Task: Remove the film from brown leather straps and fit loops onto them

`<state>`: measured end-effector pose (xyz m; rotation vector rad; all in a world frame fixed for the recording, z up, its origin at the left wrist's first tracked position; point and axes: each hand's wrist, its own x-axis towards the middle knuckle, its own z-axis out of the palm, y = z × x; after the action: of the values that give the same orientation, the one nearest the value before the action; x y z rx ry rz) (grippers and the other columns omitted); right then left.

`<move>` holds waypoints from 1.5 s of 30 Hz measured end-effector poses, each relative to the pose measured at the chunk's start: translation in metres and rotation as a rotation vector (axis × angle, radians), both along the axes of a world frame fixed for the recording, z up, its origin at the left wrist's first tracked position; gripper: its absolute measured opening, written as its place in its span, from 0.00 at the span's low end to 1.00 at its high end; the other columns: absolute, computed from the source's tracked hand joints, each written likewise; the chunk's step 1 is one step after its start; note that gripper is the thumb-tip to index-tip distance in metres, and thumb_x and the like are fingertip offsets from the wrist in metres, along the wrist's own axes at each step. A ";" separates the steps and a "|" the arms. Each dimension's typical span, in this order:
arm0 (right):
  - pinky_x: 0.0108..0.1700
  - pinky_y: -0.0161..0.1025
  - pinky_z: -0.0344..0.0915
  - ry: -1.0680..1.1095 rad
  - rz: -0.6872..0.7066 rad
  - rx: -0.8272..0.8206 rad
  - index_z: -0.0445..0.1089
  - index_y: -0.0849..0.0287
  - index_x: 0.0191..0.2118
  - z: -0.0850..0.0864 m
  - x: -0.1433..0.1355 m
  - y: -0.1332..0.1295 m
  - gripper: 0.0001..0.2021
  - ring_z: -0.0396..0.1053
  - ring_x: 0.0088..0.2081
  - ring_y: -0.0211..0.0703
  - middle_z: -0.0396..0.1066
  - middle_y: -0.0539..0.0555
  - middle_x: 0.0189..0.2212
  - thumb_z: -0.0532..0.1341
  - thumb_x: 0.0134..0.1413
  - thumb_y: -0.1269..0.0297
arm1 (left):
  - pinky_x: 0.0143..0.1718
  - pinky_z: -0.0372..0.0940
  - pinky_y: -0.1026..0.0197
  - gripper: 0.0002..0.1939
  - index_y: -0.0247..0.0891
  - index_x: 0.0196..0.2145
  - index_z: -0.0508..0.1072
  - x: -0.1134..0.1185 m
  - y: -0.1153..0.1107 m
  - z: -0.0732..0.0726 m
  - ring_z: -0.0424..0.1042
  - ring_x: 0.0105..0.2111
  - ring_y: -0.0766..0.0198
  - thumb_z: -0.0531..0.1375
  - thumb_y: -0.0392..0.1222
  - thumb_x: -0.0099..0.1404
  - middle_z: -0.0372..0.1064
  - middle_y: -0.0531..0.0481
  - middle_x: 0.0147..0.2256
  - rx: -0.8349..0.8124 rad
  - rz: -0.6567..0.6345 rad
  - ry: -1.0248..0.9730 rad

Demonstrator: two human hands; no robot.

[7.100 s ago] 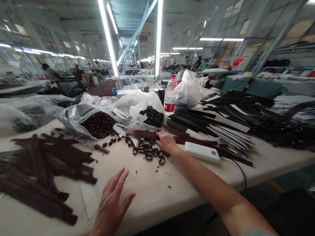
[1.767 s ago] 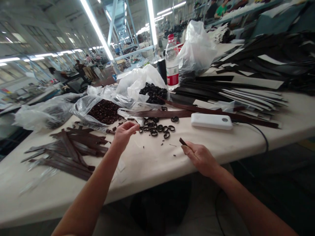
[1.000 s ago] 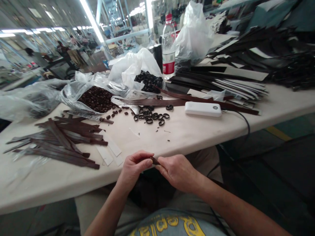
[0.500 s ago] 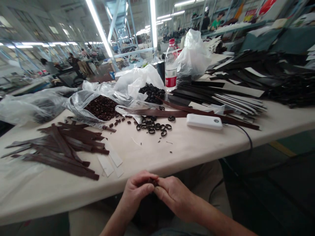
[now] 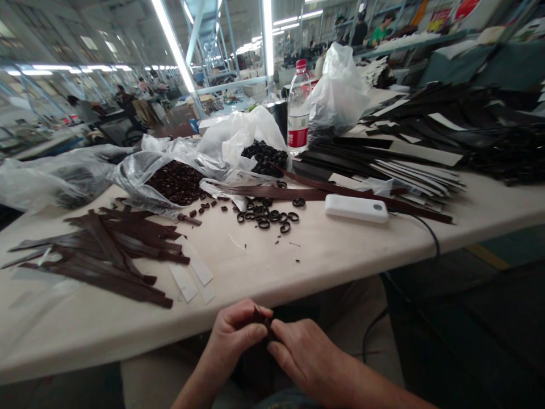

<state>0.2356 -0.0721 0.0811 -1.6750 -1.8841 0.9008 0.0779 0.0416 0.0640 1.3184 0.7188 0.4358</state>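
Just below the table's front edge, my left hand is closed, its thumb and fingers pinching a dark brown strip. My right hand grips the same strip from the other side, fingertips pressed against it. Most of the strip is hidden by my fingers. On the table to the left lies a pile of brown leather straps, with white strips at its right end. Several black rings are scattered beyond my hands, close to small brown loops.
Open plastic bags hold brown loops and black loops. A white power bank with a cable lies to the right. Behind stand a bottle and bundles of black straps. Other people sit at far benches.
More of the brown strip now shows between my fingertips. My right fingers have shifted slightly lower along it, and the view has moved a little.
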 end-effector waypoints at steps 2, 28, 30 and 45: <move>0.38 0.36 0.62 0.125 -0.014 0.036 0.67 0.59 0.49 0.002 0.000 0.000 0.14 0.75 0.39 0.45 0.77 0.55 0.43 0.47 0.70 0.63 | 0.34 0.66 0.63 0.12 0.40 0.33 0.84 0.001 -0.005 0.002 0.70 0.30 0.62 0.71 0.48 0.52 0.73 0.49 0.29 -0.034 -0.052 -0.013; 0.33 0.35 0.57 0.147 0.005 -0.084 0.68 0.61 0.38 0.004 -0.004 -0.003 0.12 0.73 0.32 0.43 0.76 0.54 0.33 0.50 0.68 0.63 | 0.34 0.67 0.66 0.12 0.40 0.34 0.84 -0.013 -0.013 -0.001 0.71 0.31 0.64 0.73 0.45 0.51 0.72 0.50 0.30 -0.147 0.017 -0.082; 0.33 0.35 0.57 0.128 -0.040 -0.107 0.68 0.60 0.41 0.001 -0.003 -0.003 0.10 0.74 0.34 0.44 0.77 0.55 0.35 0.53 0.67 0.61 | 0.34 0.67 0.65 0.11 0.41 0.34 0.84 -0.014 -0.012 0.001 0.72 0.32 0.63 0.72 0.44 0.52 0.73 0.49 0.32 -0.104 0.049 -0.078; 0.29 0.35 0.55 -0.027 0.103 -0.038 0.70 0.62 0.38 -0.004 -0.008 -0.008 0.11 0.73 0.29 0.42 0.76 0.53 0.30 0.51 0.67 0.66 | 0.30 0.67 0.67 0.12 0.39 0.32 0.83 -0.013 -0.016 -0.001 0.72 0.29 0.64 0.74 0.44 0.49 0.73 0.49 0.28 -0.159 -0.070 -0.081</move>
<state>0.2275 -0.0797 0.0770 -1.6324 -1.9994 0.9649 0.0645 0.0256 0.0629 1.1662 0.6250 0.3668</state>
